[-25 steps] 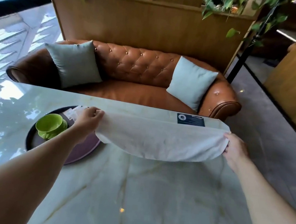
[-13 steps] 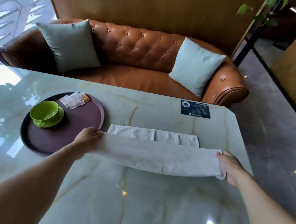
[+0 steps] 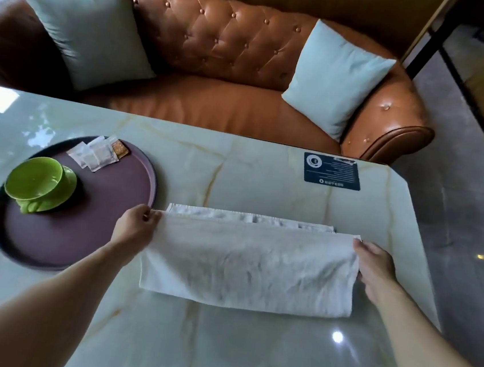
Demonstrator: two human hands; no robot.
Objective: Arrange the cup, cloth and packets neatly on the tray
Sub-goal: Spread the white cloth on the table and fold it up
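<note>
A white cloth [image 3: 250,265] lies folded on the marble table, its upper layer laid over a strip of the lower layer that shows at the far edge. My left hand [image 3: 136,227] pinches the cloth's far left corner and my right hand [image 3: 375,264] pinches its far right corner. Left of the cloth sits a round dark purple tray [image 3: 87,226]. On it stand a green cup [image 3: 33,181] on a green saucer and, at the far rim, several small packets [image 3: 99,152], white ones and an orange one.
The glossy marble table [image 3: 232,346] ends at a right edge near the cloth. A dark blue sticker [image 3: 330,171] is stuck near the far right corner. Behind the table stands a brown leather sofa [image 3: 231,71] with two pale blue cushions.
Both hands brought the raised cloth down and folded its held edge over onto the table. The view tilted downward and closer to the table.
</note>
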